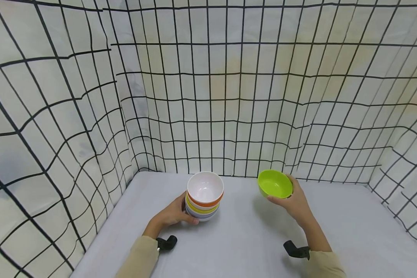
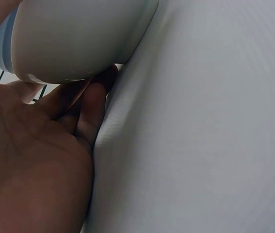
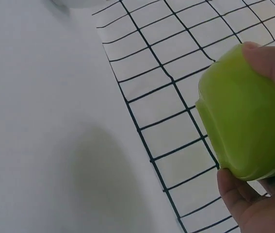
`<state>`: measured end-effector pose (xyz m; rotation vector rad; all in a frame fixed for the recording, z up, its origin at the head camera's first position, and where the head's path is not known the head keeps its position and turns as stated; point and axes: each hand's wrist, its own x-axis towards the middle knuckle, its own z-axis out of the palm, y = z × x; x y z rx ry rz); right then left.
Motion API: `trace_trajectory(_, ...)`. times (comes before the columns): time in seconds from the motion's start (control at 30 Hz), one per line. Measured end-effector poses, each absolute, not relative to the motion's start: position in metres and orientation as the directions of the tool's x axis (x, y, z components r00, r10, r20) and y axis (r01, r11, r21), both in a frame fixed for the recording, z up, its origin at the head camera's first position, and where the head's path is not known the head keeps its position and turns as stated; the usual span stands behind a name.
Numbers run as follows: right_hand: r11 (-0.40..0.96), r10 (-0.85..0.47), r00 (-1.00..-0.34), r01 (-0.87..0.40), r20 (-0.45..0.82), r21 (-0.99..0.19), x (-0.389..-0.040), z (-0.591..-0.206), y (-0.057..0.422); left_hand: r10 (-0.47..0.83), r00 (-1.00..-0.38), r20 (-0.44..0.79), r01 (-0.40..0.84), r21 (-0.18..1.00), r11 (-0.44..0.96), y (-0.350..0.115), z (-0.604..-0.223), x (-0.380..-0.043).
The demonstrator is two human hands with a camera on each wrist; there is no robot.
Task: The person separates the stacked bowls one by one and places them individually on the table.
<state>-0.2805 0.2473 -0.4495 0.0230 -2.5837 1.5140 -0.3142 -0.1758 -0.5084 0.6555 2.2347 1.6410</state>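
Observation:
A stack of nested bowls [image 1: 202, 210] stands on the table left of centre, with a white bowl [image 1: 205, 187] on top and orange, yellow and pale ones beneath. My left hand [image 1: 173, 212] holds the stack's left side, thumb at the front and fingers partly hidden behind. In the left wrist view, the lowest bowl [image 2: 84, 39] is close above the curved fingers of that hand [image 2: 35, 165]. Off to the right, my right hand [image 1: 297, 202] grips a lime green bowl [image 1: 275, 184] by its right side, raised above the table and tilted. The right wrist view shows this green bowl's outside [image 3: 249, 111] between thumb and fingers.
A white cloth covers the table [image 1: 236, 243]. Black grid netting [image 1: 229, 116] over pale sheeting rises along the back and both sides. Below the green bowl, a soft shadow [image 3: 103, 170] falls on the cloth. Each wrist carries a black camera mount [image 1: 166, 243].

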Motion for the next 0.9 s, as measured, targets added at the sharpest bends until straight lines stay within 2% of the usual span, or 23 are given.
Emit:
trace_trajectory(0.33,0.545,0.094,-0.990,-0.037,0.105,-0.838,-0.283,-0.455,0.287,0.525,-0.850,0.040,0.195,0.950,0.243,-0.177,-0.508,-0.315)
trace_trajectory(0.6,0.560,0.142,-0.990,0.078,0.003,-0.825,-0.280,-0.464,0.313,0.528,-0.849,0.027,0.177,0.955,0.237,-0.175,-0.509,-0.315)
trace_trajectory(0.9,0.556,0.159,-0.985,0.141,-0.061,-0.819,-0.282,-0.473,0.325,0.511,-0.859,0.013,0.158,0.958,0.241,-0.175,-0.507,-0.313)
